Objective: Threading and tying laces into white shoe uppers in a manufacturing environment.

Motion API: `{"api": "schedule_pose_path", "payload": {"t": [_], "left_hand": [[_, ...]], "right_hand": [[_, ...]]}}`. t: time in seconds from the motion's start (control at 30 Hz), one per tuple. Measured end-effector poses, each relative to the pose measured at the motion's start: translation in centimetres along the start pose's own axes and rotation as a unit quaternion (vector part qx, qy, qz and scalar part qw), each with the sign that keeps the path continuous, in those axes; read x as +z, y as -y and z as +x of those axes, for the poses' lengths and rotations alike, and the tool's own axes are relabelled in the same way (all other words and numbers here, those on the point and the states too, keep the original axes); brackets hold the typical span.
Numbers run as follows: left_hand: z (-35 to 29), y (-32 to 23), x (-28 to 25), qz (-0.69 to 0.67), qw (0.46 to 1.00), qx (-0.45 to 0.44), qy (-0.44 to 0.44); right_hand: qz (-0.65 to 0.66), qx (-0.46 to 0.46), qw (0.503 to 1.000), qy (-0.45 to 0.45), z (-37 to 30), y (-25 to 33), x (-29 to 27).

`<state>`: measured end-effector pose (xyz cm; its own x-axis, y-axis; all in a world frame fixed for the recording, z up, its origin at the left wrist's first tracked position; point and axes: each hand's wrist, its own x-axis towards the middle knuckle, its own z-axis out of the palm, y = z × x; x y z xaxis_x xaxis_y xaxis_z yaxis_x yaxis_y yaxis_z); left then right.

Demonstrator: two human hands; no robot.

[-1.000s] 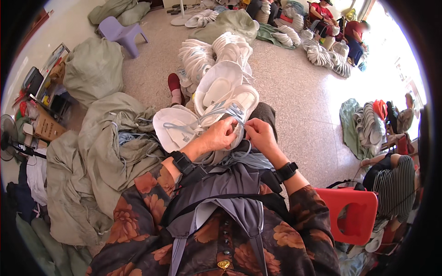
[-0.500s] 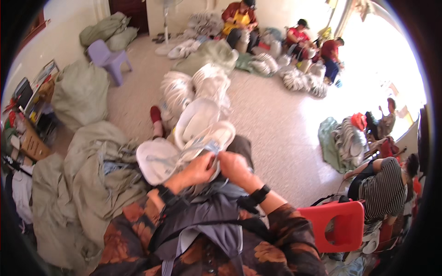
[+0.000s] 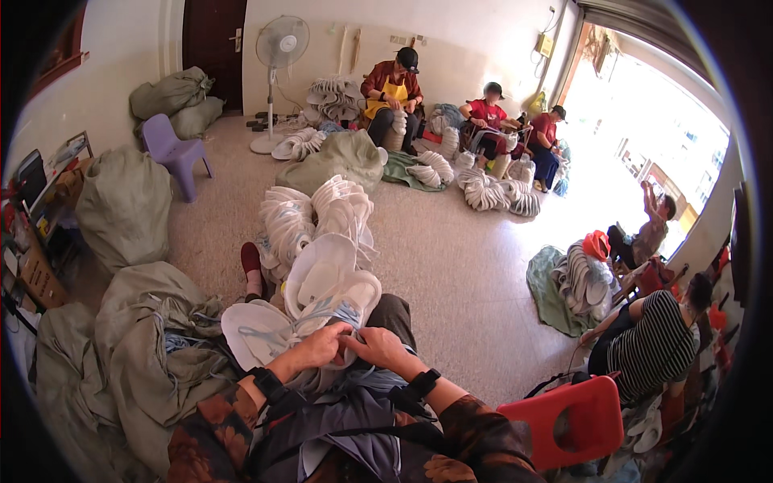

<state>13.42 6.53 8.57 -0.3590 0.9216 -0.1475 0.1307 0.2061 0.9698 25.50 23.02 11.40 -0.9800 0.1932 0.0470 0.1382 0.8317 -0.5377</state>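
Over my lap lies a white shoe (image 3: 361, 291), its sole rounded at the far end, with light-blue laces (image 3: 346, 312) across its near part. My left hand (image 3: 320, 346) is closed in a pinch on the laces. Beside it, almost touching, my right hand (image 3: 380, 349) also pinches there; the exact grip between the fingertips is partly hidden. To the left rests another flat white shoe piece (image 3: 251, 328), with a blue strand across it. Just beyond sits a further white shoe (image 3: 320, 270). Nested stacks of white shoes (image 3: 342, 205) stretch away on the floor.
Grey-green sacks (image 3: 157, 338) crowd my left side. A red plastic chair (image 3: 523, 419) stands close at right. Near it sits a person in a striped shirt (image 3: 652, 346). Several people work by the far wall, near a standing fan (image 3: 282, 42). A purple chair (image 3: 165, 141) stands far left.
The view has tilted up, showing more of the far wall and doorway. Both hands stay together at the laces, with the fingers slightly shifted.
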Motion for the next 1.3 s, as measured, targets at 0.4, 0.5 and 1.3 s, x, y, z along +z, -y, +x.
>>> {"api": "schedule_pose_path", "payload": {"t": [0.4, 0.5, 1.3], "left_hand": [[-2.4, -2.7, 1.0, 0.211, 0.964, 0.08, -0.141], [-6.5, -4.5, -1.8, -0.09, 0.995, 0.017, -0.031], [-5.4, -5.8, -1.6, 0.386, 0.846, 0.253, -0.266]], "right_hand": [[0.056, -0.022, 0.998, -0.008, -0.3, 0.8, -0.4], [0.074, 0.01, 0.996, -0.053, -0.5, 0.4, -0.1], [0.226, -0.02, 0.959, -0.17, 1.4, -1.5, 1.4]]}}
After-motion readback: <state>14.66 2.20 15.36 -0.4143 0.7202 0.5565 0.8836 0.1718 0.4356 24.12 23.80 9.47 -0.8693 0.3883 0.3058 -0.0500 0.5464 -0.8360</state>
